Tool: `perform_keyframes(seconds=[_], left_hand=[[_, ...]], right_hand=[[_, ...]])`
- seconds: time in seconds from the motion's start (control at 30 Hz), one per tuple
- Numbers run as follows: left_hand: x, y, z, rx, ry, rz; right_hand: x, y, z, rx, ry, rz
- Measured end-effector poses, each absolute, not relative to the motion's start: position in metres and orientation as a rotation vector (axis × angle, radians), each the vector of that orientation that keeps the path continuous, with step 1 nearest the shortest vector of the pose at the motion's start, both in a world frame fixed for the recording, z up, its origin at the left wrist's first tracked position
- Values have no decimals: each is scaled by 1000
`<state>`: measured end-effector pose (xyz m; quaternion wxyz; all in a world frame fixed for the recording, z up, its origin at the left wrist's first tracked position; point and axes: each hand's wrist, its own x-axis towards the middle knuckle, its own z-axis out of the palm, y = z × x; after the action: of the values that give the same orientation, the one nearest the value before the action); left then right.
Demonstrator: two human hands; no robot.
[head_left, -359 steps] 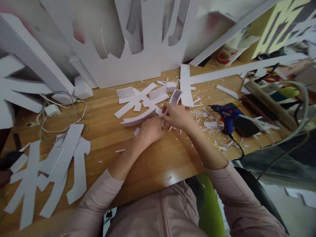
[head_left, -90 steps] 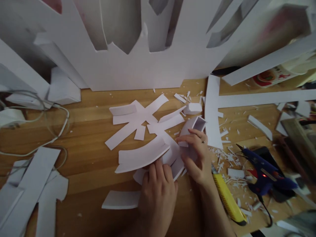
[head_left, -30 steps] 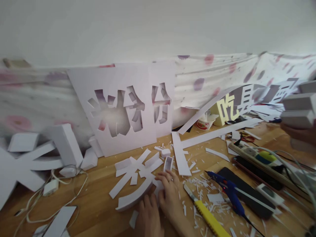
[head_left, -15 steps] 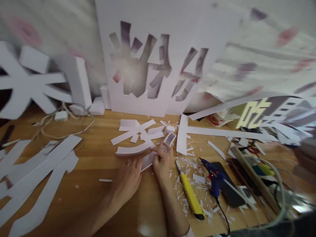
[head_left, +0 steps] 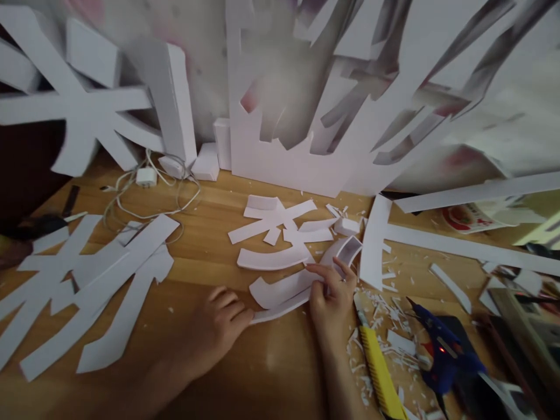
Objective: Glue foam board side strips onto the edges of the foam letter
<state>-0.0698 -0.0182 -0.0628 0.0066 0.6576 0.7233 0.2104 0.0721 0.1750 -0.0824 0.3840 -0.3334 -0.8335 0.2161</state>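
Wearer's hands (head_left: 225,319), two; glue gun (head_left: 450,353), one; yellow knife (head_left: 380,364), one

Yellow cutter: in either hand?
No, the yellow cutter lies on the table, apart from the left hand at one end of a white strip and the right hand further along it.

From my remote post, I see my left forearm (head_left: 175,367) slant in from the near left, the left hand (head_left: 230,318) curled at the fingers. My right forearm (head_left: 338,364) rises nearside; the right hand (head_left: 331,291) stretches its index finger (head_left: 318,270) leftward.
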Motion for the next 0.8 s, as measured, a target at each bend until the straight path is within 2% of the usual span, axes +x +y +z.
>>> perform_keyframes(seconds=[0.23, 0.43, 0.8], left_hand=[[-46, -2, -54, 1652, 2589, 502], [-36, 13, -58, 1684, 2540, 288], [-53, 19, -61, 1780, 2403, 504]], right_hand=[[73, 178, -80, -814, -2201, 557], [72, 181, -77, -779, -2259, 583], [69, 181, -74, -818, -2205, 540]])
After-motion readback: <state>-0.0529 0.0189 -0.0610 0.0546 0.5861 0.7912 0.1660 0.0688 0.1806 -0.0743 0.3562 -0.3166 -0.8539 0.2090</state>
